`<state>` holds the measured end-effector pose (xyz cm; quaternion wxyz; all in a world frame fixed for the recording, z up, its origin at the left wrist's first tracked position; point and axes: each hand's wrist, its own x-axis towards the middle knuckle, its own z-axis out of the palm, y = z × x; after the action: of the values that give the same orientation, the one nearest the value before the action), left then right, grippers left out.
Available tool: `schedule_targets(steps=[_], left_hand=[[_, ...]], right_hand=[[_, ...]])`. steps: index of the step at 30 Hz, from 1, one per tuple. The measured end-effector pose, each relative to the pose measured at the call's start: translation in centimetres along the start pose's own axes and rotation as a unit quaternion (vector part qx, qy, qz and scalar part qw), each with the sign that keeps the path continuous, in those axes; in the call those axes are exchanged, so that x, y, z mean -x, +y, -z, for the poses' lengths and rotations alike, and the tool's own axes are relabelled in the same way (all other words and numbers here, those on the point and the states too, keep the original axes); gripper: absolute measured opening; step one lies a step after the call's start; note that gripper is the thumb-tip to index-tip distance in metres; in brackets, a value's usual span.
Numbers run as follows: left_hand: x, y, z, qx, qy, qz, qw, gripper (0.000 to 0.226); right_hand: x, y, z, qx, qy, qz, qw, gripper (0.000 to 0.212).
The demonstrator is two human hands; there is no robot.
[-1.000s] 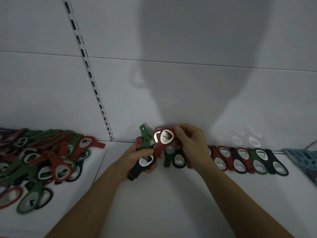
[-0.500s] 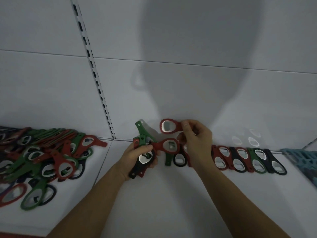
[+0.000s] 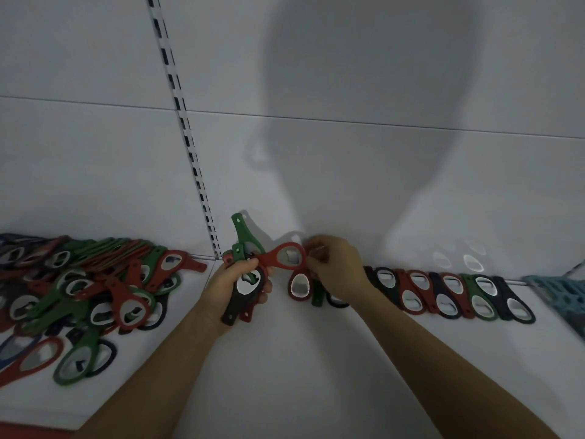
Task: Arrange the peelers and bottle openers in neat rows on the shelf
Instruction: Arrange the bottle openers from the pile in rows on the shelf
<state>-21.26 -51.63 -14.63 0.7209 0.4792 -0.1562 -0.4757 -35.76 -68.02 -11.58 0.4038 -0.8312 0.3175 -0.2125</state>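
My left hand [image 3: 234, 285] grips a bunch of bottle openers [image 3: 245, 282]: a green one sticks up, a red one [image 3: 285, 258] points right, and a black one hangs down. My right hand [image 3: 337, 269] rests at the left end of a neat row of openers [image 3: 449, 296] along the back of the shelf. Its fingertips pinch the handle of a red bottle opener [image 3: 299, 286], which lies ring end toward me at the row's left end. The hand hides a green and a black opener beside it.
A loose pile of red, green, black and blue openers [image 3: 95, 296] covers the left shelf section. A slotted upright strip [image 3: 190, 153] divides the white back wall. A blue mesh basket [image 3: 563, 296] sits at the far right. The white shelf front [image 3: 300, 375] lies below my hands.
My right hand has brought a red opener down from above the bunch onto the left end of the row. My left hand stays put with its bunch.
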Motion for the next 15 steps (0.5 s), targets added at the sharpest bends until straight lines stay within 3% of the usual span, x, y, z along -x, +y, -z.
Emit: schedule_targets(steps=[3, 5, 7, 9, 11, 13, 15], left_hand=[[0.0, 0.1, -0.1, 0.002, -0.003, 0.01, 1.0, 0.023], [0.2, 0.3, -0.1, 0.006, -0.002, 0.016, 1.0, 0.022], [0.3, 0.4, -0.1, 0.009, -0.001, 0.015, 1.0, 0.026], [0.5, 0.5, -0.6, 0.002, -0.007, 0.01, 1.0, 0.028], [0.8, 0.4, -1.3, -0.025, -0.012, 0.006, 1.0, 0.025], [1.0, 0.4, -2.1, -0.043, -0.014, 0.013, 0.999, 0.031], [1.3, 0.6, -2.5, -0.039, -0.014, 0.029, 0.999, 0.047]], right_hand=[[0.2, -0.4, -0.4, 0.104, 0.014, 0.037, 0.994, 0.027], [1.0, -0.9, -0.2, 0.106, 0.055, 0.064, 0.991, 0.027], [1.9, -1.5, 0.2, -0.031, 0.046, 0.064, 0.996, 0.03], [2.6, -2.2, 0.5, -0.223, -0.044, 0.034, 0.973, 0.031], [2.7, -2.6, 0.5, -0.247, -0.061, 0.062, 0.965, 0.016], [2.7, -2.7, 0.5, -0.207, -0.009, 0.087, 0.974, 0.013], [2.5, -2.7, 1.3, -0.261, 0.052, 0.057, 0.962, 0.012]])
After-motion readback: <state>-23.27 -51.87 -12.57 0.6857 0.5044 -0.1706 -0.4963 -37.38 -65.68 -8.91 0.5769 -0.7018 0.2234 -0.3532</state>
